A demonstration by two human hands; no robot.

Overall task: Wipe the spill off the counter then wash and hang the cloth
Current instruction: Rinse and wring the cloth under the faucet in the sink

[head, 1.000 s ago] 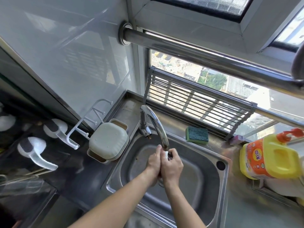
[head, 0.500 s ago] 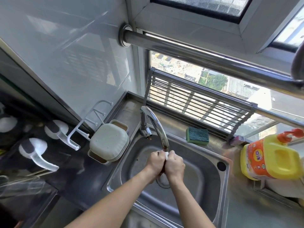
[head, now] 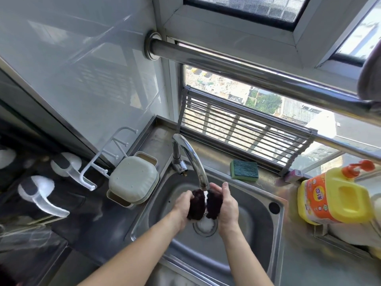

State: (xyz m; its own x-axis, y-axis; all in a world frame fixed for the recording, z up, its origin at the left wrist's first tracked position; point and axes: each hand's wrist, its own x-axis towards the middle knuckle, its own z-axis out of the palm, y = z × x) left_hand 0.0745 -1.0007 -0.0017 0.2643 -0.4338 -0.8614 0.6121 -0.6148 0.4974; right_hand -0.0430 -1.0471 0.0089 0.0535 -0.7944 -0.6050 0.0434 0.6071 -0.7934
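Each hand, left hand and right hand, clutches one end of the dark cloth, spread under the faucet so running water strikes its middle (rinsing, I'd judge). Below lies the steel sink; a sponge sits by the window, a yellow detergent jug stands to the right.

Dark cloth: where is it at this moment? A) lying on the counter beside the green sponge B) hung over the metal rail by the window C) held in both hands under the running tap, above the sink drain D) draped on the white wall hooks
C: both the left hand and right hand grip the dark cloth beneath the tap spout, over the sink drain.
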